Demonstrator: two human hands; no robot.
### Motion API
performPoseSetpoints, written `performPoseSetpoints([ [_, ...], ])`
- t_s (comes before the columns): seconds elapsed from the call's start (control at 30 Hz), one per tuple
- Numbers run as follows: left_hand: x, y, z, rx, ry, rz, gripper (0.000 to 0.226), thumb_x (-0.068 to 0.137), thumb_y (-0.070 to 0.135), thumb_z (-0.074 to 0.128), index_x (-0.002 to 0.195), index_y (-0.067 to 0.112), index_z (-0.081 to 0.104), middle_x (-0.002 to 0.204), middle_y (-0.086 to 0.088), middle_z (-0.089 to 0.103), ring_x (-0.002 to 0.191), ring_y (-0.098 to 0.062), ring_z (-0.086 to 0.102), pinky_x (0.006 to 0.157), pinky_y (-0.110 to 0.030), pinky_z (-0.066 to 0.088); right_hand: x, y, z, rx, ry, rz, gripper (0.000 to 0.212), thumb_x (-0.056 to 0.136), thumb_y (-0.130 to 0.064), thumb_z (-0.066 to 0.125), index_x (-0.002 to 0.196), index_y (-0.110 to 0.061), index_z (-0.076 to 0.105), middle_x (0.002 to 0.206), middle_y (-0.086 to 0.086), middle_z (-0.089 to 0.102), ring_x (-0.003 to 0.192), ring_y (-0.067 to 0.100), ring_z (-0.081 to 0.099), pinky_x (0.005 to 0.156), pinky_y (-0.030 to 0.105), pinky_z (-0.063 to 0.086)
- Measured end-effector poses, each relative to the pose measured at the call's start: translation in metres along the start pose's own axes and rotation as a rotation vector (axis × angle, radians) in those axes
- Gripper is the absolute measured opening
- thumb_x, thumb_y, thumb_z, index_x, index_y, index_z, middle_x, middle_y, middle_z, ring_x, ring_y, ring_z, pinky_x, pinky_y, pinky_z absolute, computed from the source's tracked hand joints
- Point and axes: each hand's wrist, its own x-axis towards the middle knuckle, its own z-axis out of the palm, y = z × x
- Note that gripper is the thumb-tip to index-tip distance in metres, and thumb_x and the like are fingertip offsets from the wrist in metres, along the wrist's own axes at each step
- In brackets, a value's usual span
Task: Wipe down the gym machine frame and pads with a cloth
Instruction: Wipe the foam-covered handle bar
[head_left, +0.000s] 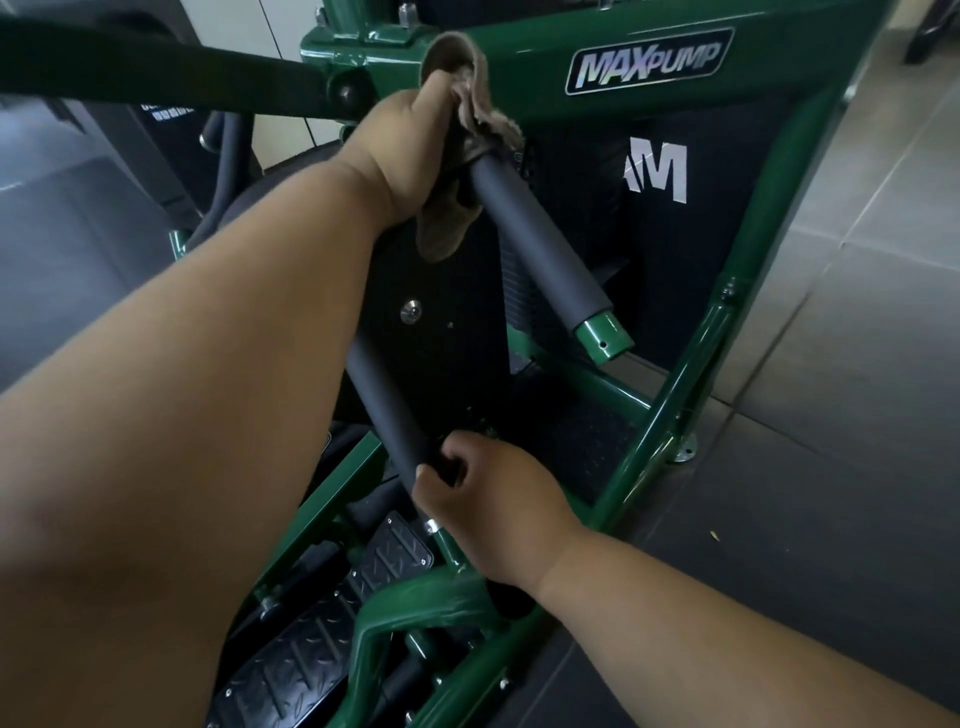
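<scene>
A green gym machine frame with a MAXPUMP badge fills the view. My left hand grips a brown cloth wrapped round the top of a black foam handle that slants down to a green end cap. Lower down, my right hand grips the end of a second black foam handle. My left forearm hides much of the machine's left side.
Black diamond-pattern foot plates lie at the bottom. A black shroud with white lettering covers the weight stack. A black padded bar crosses the top left. Grey floor tiles spread to the right.
</scene>
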Motion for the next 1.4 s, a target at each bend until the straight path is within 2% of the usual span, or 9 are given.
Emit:
performPoseSetpoints([
  [0.2, -0.004, 0.001, -0.005, -0.018, 0.003, 0.034, 0.041, 0.110, 0.040, 0.033, 0.085, 0.014, 0.053, 0.094, -0.014, 0.055, 0.088, -0.023, 0.048, 0.076, -0.038, 0.038, -0.001, -0.002, -0.001, 0.009, 0.017, -0.014, 0.034, 0.095, -0.053, 0.057, 0.072, -0.030, 0.047, 0.066, -0.023, 0.060, 0.057, 0.005, 0.054, 0.050, 0.024, 0.034],
  [0.37, -0.005, 0.002, -0.007, -0.115, 0.018, -0.010, 0.039, 0.096, 0.047, 0.037, 0.074, 0.021, 0.055, 0.078, -0.002, 0.058, 0.077, -0.021, 0.050, 0.072, -0.036, 0.041, -0.001, -0.003, -0.003, 0.006, 0.008, 0.000, 0.033, 0.094, -0.054, 0.057, 0.072, -0.032, 0.047, 0.065, -0.021, 0.060, 0.057, 0.005, 0.055, 0.049, 0.024, 0.036],
  [0.53, -0.003, 0.003, -0.010, -0.012, 0.011, -0.018, 0.037, 0.109, 0.030, 0.038, 0.092, 0.009, 0.063, 0.089, -0.011, 0.063, 0.086, -0.025, 0.055, 0.077, -0.039, 0.044, 0.000, -0.004, -0.003, -0.007, 0.010, 0.004, 0.032, 0.093, -0.056, 0.057, 0.073, -0.033, 0.047, 0.063, -0.011, 0.059, 0.057, 0.007, 0.055, 0.051, 0.025, 0.039],
  [0.63, 0.000, -0.015, -0.015, 0.249, -0.013, -0.002, 0.034, 0.111, 0.017, 0.038, 0.123, -0.006, 0.060, 0.122, -0.032, 0.064, 0.112, -0.044, 0.061, 0.093, -0.045, 0.045, 0.000, -0.003, -0.005, -0.005, -0.003, -0.009, 0.029, 0.093, -0.056, 0.058, 0.076, -0.034, 0.050, 0.064, -0.013, 0.061, 0.058, 0.005, 0.058, 0.050, 0.021, 0.039],
  [0.73, -0.008, -0.043, -0.025, 0.385, -0.093, -0.138, 0.035, 0.111, 0.010, 0.040, 0.140, -0.005, 0.052, 0.136, -0.033, 0.059, 0.126, -0.049, 0.057, 0.104, -0.050, 0.041, 0.001, -0.001, -0.004, 0.046, -0.002, -0.012, 0.024, 0.092, -0.055, 0.061, 0.084, -0.033, 0.059, 0.066, -0.011, 0.065, 0.058, 0.008, 0.060, 0.050, 0.023, 0.044],
  [0.9, -0.023, -0.069, -0.030, 0.142, -0.136, -0.242, 0.035, 0.112, 0.021, 0.040, 0.138, 0.012, 0.062, 0.134, -0.018, 0.064, 0.123, -0.034, 0.060, 0.103, -0.034, 0.041, 0.005, -0.001, -0.001, 0.024, 0.011, -0.016, 0.025, 0.090, -0.054, 0.060, 0.090, -0.029, 0.063, 0.065, -0.009, 0.062, 0.057, 0.009, 0.055, 0.053, 0.023, 0.040],
  [1.0, -0.022, -0.075, -0.030, -0.089, -0.090, -0.314, 0.021, 0.108, 0.023, 0.049, 0.116, 0.019, 0.068, 0.112, -0.010, 0.071, 0.107, -0.030, 0.068, 0.104, -0.041, 0.051, 0.004, -0.002, -0.002, 0.001, -0.005, -0.012, 0.027, 0.091, -0.057, 0.059, 0.093, -0.030, 0.063, 0.064, -0.008, 0.061, 0.055, 0.009, 0.053, 0.052, 0.022, 0.037],
  [1.13, -0.036, -0.088, -0.028, -0.308, 0.032, -0.456, 0.031, 0.108, 0.032, 0.048, 0.110, 0.016, 0.075, 0.109, -0.011, 0.075, 0.106, -0.031, 0.070, 0.100, -0.044, 0.056, 0.005, -0.003, -0.003, -0.040, -0.014, -0.017, 0.036, 0.093, -0.066, 0.056, 0.100, -0.031, 0.062, 0.064, -0.005, 0.063, 0.058, 0.010, 0.058, 0.052, 0.025, 0.038],
  [1.4, -0.077, -0.101, -0.010, -0.350, 0.244, -0.573, 0.035, 0.105, 0.033, 0.036, 0.092, 0.022, 0.067, 0.095, -0.004, 0.069, 0.091, -0.021, 0.063, 0.095, -0.039, 0.049, 0.004, 0.000, -0.003, -0.043, -0.031, -0.012, 0.043, 0.092, -0.074, 0.055, 0.101, -0.033, 0.061, 0.063, -0.003, 0.061, 0.055, 0.012, 0.056, 0.051, 0.025, 0.037],
])
